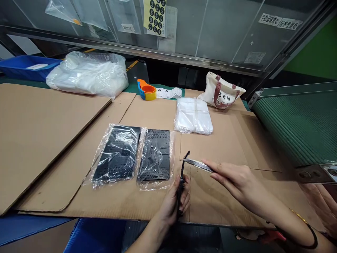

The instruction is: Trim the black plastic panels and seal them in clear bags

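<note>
My left hand (175, 202) grips a narrow black plastic part (181, 186) upright by its lower end, and my fingers hide part of it. My right hand (231, 179) pinches a flat metal blade tool (197, 165), whose tip meets the top of the black part. Both hands are above the near edge of a cardboard sheet (223, 200). To their left lie two black perforated plastic panels in transparent bags (117, 154) (154, 156), side by side and apart. A stack of transparent plastic bags (193, 116) lies further back.
A green belt conveyor (295, 119) runs along the right. Further back stand a canvas tote bag (219, 92), an orange-and-blue plastic holder (146, 90), a white printed strip (169, 93), a large white plastic sack (89, 75) and a blue bin (26, 66). A glass panel rises behind.
</note>
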{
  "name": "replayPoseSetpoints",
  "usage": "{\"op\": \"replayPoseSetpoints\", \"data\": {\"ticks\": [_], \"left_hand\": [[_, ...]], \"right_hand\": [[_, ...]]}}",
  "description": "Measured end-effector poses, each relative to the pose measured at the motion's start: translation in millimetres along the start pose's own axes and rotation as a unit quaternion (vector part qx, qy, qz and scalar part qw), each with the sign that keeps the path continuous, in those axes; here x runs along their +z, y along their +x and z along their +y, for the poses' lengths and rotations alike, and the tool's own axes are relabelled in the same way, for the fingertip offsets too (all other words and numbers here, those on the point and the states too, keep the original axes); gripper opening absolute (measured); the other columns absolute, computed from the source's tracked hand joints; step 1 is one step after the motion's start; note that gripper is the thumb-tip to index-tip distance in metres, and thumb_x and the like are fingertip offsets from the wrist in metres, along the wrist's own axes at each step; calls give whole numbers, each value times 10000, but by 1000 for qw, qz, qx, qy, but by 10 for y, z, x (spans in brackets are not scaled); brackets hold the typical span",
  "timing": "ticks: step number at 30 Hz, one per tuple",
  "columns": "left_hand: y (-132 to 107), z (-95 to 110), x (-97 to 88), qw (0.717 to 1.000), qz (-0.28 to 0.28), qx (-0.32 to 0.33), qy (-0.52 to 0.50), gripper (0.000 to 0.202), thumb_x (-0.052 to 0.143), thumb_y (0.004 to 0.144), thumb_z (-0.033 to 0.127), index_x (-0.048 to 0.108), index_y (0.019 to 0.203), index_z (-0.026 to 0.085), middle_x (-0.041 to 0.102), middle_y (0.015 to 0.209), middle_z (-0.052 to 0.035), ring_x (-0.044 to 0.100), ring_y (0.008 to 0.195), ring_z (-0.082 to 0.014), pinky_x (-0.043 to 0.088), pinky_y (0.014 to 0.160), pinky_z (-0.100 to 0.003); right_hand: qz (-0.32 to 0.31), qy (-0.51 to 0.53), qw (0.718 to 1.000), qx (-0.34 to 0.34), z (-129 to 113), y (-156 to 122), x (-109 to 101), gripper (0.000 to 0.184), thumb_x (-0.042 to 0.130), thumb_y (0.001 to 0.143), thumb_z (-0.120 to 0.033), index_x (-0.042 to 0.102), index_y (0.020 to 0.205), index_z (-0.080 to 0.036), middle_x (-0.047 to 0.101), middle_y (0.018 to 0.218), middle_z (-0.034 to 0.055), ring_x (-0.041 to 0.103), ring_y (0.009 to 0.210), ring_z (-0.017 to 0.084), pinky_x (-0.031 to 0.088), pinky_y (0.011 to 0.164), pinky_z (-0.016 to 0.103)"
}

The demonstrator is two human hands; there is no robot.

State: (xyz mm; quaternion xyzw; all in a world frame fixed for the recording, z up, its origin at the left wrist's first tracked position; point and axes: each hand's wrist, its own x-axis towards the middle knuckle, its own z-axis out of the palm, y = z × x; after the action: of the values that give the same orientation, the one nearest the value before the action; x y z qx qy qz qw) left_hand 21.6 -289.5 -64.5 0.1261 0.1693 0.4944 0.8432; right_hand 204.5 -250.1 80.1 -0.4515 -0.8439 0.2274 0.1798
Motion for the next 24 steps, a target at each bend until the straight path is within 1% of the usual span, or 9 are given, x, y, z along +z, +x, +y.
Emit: {"op": "replayPoseSetpoints", "data": {"ticks": [4, 9, 13, 16, 21, 23, 24], "left_hand": [[7, -17, -27, 1000, -1, -3, -7, 368, 558, 881, 571, 521, 874, 205, 390, 387, 114, 166, 232, -43, 167, 253, -151], [9, -41, -71, 1000, 9, -11, -8, 363, 540, 892, 567, 512, 874, 206, 391, 402, 111, 184, 239, -43, 163, 267, -156], [12, -44, -76, 1000, -1, -8, -16, 363, 546, 888, 569, 511, 860, 208, 398, 402, 111, 176, 240, -43, 168, 260, -154], [10, -34, -61, 1000, -7, -6, -20, 361, 564, 879, 566, 512, 858, 209, 402, 399, 112, 165, 237, -43, 166, 255, -150], [1, -11, -27, 1000, -11, -9, 3, 373, 534, 888, 584, 515, 865, 213, 398, 405, 110, 169, 240, -47, 176, 263, -156], [-2, -14, -26, 1000, -6, -12, 8, 379, 540, 880, 593, 517, 867, 214, 397, 406, 111, 167, 237, -48, 168, 259, -160], [-4, -18, -29, 1000, 2, -13, 6, 384, 552, 873, 595, 518, 864, 212, 392, 403, 113, 168, 236, -46, 160, 259, -159]], "right_hand": [[2, -12, 1000, -3, 38, 3, 11, 391, 404, 996, -364, 531, 1362, -315, 751, 951, 44, 695, 748, 176, 536, 654, 280], [4, -6, 1000, -5, 32, -1, 13, 379, 415, 991, -360, 559, 1338, -310, 750, 888, 33, 683, 697, 164, 518, 600, 261], [-5, -9, 1000, -4, 22, 5, 9, 381, 404, 992, -348, 563, 1336, -302, 753, 905, 36, 694, 733, 173, 536, 642, 273], [-9, -14, 1000, -6, 14, 1, 7, 384, 398, 991, -345, 569, 1331, -296, 756, 930, 45, 699, 735, 184, 546, 642, 289], [1, 3, 1000, -5, -15, -14, -23, 383, 428, 978, -314, 554, 1339, -332, 756, 985, 24, 709, 778, 184, 555, 651, 283], [-5, 11, 1000, -4, -30, -27, -34, 388, 434, 977, -307, 545, 1347, -341, 753, 1026, 23, 713, 811, 190, 564, 688, 294], [-17, 15, 1000, -5, -35, -36, -34, 384, 439, 976, -311, 549, 1343, -344, 753, 1030, 23, 716, 820, 194, 567, 699, 299]]}}
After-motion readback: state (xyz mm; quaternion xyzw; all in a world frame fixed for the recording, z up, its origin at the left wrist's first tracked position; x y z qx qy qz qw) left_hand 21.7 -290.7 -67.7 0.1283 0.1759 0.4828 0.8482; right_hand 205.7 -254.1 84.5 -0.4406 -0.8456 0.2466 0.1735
